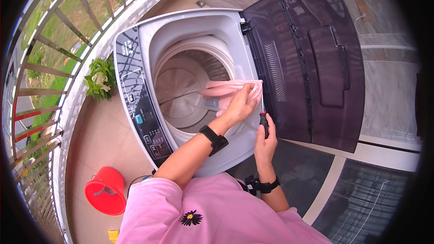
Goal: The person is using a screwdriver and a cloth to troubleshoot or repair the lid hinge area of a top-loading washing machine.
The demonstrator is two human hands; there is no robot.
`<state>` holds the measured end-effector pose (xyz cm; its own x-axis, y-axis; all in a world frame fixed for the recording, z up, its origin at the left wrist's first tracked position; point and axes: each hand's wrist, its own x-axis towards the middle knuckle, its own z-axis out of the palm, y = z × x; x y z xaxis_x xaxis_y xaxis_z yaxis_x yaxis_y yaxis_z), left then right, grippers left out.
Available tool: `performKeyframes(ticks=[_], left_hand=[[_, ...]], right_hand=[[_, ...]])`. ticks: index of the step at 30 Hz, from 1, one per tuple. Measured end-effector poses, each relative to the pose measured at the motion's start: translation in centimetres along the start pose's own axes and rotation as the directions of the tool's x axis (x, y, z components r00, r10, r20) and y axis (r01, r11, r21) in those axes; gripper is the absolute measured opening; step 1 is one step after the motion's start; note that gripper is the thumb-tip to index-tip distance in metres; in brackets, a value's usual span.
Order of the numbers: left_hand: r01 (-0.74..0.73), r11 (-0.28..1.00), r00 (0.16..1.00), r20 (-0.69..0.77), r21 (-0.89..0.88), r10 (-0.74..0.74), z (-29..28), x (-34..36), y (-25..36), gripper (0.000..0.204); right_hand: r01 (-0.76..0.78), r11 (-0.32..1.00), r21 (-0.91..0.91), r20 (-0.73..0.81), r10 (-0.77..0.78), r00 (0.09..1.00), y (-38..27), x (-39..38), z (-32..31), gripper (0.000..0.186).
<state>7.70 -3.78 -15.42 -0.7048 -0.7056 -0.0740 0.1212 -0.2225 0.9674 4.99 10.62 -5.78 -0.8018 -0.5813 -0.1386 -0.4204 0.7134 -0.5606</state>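
Note:
A top-loading washing machine (149,31) stands below me with its dark lid (334,126) raised to the right and its metal drum (178,90) exposed. My left hand (239,104) grips a pink cloth (217,89) draped over the right side of the tub, near the lid's hinge edge. Under the cloth is a pale grey-blue piece (211,105), partly hidden. My right hand (265,133) holds a black-and-red-handled screwdriver (263,119) upright just below the cloth, its shaft pointing up along the rim; I cannot make out what its tip touches.
A curved metal railing (68,54) runs along the left with grass beyond. A leafy plant (97,77) stands beside the machine. A red bucket (106,187) and a small yellow object (113,237) sit on the tiles at lower left. Glass panels (352,199) are at lower right.

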Motion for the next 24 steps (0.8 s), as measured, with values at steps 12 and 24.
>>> performKeyframes(ticks=[12, 24], left_hand=[[-0.149, 0.989, 0.989, -0.005, -0.028, 0.148, -0.2, 2.8, 0.4, 0.044], [-0.24, 0.967, 0.969, -0.029, 0.091, 0.243, -0.6, 6.5, 0.0, 0.046]], right_hand=[[0.227, 0.963, -0.146, -0.181, -0.252, 0.951, -3.4, 2.5, 2.3, 0.04], [-0.086, 0.97, 0.227, -0.077, 0.106, 0.991, -5.0, 6.1, 3.4, 0.041]])
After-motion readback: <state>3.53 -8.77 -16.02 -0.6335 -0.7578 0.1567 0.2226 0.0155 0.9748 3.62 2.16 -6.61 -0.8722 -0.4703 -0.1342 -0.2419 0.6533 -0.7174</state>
